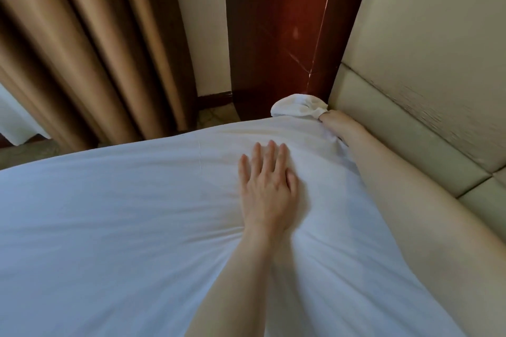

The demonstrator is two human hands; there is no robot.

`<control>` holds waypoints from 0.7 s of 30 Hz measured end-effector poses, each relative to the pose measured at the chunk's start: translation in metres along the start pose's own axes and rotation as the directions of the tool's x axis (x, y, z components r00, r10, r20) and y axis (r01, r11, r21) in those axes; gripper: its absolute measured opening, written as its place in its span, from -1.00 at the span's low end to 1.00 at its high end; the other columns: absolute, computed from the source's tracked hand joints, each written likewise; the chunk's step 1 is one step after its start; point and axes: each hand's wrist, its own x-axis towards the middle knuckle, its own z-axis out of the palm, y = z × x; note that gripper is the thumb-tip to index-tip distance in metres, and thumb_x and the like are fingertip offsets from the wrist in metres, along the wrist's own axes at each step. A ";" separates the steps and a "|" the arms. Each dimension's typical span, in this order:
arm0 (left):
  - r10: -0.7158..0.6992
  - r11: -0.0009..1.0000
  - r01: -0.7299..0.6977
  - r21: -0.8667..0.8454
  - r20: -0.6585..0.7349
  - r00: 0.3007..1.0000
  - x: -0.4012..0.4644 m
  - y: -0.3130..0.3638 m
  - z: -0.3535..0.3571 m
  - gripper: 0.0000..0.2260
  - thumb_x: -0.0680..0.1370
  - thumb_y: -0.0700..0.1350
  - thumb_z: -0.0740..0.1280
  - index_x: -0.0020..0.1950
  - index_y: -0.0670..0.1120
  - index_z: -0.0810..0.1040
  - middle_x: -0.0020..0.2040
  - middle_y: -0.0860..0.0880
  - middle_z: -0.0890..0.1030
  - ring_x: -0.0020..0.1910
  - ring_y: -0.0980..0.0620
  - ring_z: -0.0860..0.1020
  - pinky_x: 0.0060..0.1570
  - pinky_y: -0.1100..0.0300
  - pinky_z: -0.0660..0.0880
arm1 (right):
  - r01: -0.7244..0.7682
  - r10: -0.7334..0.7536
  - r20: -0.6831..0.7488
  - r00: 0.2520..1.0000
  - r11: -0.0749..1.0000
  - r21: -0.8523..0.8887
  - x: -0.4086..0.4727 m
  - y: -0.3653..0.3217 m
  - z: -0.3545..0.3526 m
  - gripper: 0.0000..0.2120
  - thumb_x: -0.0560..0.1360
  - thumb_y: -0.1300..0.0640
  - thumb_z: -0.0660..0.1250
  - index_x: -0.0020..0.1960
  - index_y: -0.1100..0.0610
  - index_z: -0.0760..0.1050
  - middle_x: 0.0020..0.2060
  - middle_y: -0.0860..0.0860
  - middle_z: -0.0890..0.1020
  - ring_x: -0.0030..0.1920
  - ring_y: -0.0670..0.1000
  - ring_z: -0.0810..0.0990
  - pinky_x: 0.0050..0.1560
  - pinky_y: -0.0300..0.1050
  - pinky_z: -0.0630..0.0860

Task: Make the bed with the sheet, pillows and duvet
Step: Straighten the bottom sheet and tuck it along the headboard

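A smooth white cotton sheet point(115, 213) covers the mattress and fills the lower part of the view, pulled fairly flat with soft creases that fan out from under the person's left hand point(267, 186). That hand lies palm down on the sheet near the corner by the headboard, its fingers straight and slightly spread, pressing the fabric and holding nothing. The right hand point(332, 120) reaches along the padded beige leather headboard point(427, 68) to the far corner of the mattress, where it touches a bunched white fold of the sheet point(298, 108); its fingers are hidden by the cloth, so whether it grips the fold cannot be told. Behind the corner stands a dark red wooden panel point(273, 30), and brown pleated curtains point(90, 44) hang to the left beside a cream wall.
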 end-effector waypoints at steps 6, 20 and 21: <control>-0.001 1.000 0.001 0.006 -0.005 1.000 -0.001 0.000 -0.001 -0.51 0.56 0.02 0.00 0.46 0.00 0.37 0.46 -0.02 0.38 0.49 -0.07 0.26 0.44 -0.04 -0.03 | 0.157 -0.223 -0.277 0.935 0.958 -0.241 -0.035 0.012 0.011 -0.66 0.60 0.13 0.10 0.34 0.17 0.40 0.23 0.21 0.53 0.22 0.25 0.48 0.12 0.02 0.41; -0.001 0.999 0.001 0.033 -0.016 1.000 0.000 0.000 0.004 -0.52 0.54 0.00 0.04 0.42 -0.05 0.43 0.42 -0.03 0.43 0.45 -0.08 0.32 0.42 -0.04 0.02 | 0.296 -0.231 0.205 0.951 0.873 -0.388 -0.067 0.021 0.007 -0.46 0.65 -0.13 -0.09 0.57 0.04 -0.05 0.57 0.06 -0.09 0.55 0.08 -0.12 0.50 0.04 -0.10; -0.004 0.999 0.004 0.035 -0.018 1.000 0.002 0.001 0.004 -0.52 0.54 -0.01 0.03 0.41 -0.07 0.45 0.41 -0.04 0.44 0.44 -0.09 0.34 0.41 -0.03 0.03 | 0.325 -0.254 0.227 0.940 0.870 -0.370 -0.088 0.031 0.006 -0.47 0.65 -0.12 -0.10 0.57 -0.01 -0.08 0.57 0.01 -0.12 0.55 0.03 -0.17 0.52 0.04 -0.13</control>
